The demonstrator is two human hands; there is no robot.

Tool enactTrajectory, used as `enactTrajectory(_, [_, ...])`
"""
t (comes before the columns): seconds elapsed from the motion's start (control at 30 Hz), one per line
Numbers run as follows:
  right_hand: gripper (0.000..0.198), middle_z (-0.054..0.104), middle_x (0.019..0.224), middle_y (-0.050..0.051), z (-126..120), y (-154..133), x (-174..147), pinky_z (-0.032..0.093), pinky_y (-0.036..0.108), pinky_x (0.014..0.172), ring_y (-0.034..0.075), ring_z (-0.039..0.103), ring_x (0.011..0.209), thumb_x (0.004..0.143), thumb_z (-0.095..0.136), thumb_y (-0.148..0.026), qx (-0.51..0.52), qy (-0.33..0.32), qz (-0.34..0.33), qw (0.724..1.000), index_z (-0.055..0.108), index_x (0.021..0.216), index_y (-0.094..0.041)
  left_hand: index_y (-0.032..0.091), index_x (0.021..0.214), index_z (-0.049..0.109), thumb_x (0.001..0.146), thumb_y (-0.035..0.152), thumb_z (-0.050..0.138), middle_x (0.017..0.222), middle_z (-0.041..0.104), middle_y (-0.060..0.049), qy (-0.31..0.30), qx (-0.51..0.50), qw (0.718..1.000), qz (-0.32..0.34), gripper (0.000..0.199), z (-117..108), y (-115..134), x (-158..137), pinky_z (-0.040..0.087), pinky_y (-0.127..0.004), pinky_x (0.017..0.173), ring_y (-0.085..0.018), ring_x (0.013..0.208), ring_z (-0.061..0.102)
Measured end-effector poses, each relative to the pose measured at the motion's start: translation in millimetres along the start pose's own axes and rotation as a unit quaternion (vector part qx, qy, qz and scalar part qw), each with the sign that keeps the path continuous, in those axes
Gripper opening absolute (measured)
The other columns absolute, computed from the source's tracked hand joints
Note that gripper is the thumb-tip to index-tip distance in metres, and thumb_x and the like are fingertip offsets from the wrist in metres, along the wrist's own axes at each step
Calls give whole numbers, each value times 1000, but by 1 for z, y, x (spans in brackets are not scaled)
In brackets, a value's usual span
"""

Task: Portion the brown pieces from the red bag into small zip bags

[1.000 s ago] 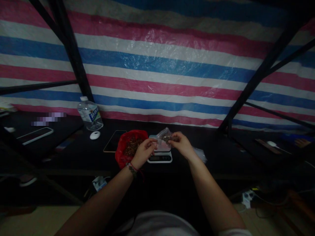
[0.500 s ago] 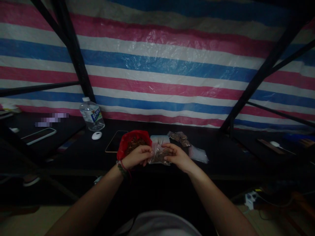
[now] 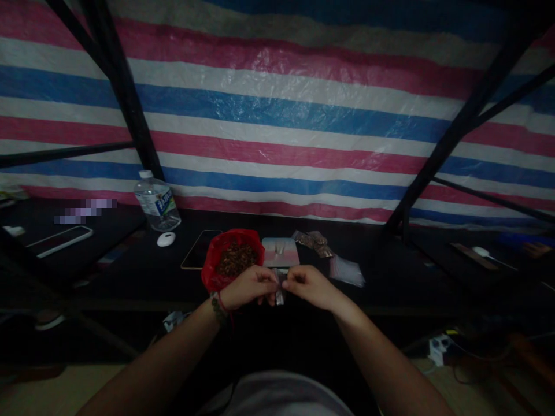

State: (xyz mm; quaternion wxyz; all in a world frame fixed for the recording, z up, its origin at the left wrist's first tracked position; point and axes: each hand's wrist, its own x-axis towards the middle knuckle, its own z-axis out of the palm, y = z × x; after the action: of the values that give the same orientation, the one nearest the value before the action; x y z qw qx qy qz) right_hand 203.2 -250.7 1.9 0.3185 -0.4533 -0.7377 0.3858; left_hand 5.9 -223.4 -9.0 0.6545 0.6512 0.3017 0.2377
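Note:
A small clear plastic bag (image 3: 280, 289) is pinched between both hands at the table's front edge; its contents are mostly hidden by my fingers. My left hand (image 3: 254, 286) grips its left side, and my right hand (image 3: 306, 284) its right side. Just beyond my left hand lies an open red bag (image 3: 209, 266) with brown dried pieces (image 3: 236, 258) in it. A flat pale scale-like plate (image 3: 281, 252) rests behind the held bag. Several small filled bags (image 3: 318, 240) lie to the right, with a stack of flat clear bags (image 3: 347, 271) in front of them.
On the black table (image 3: 390, 271) a phone (image 3: 195, 254) sits left of the red bag, near a white oval object (image 3: 166, 238) and a clear plastic bottle (image 3: 158, 202). Black metal posts (image 3: 134, 115) stand left and right before a striped sheet (image 3: 281, 115).
The small bag has come down towards me, off the pale plate, and is now gathered narrow between my fingers. Both hands have drawn closer together, uncovering more of the red bag.

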Motion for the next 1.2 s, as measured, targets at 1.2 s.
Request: enactTrajectory(1.2, [15,52,68,-1,0,-6,1,35,22,59,12,48,66,78,53,-27,-27,128,-49,990,57,68,-16,15,53,51,68,23,46,44,50,3,165,186,968,34,18,1,29,-11,32,-18,45,-8,43,47])
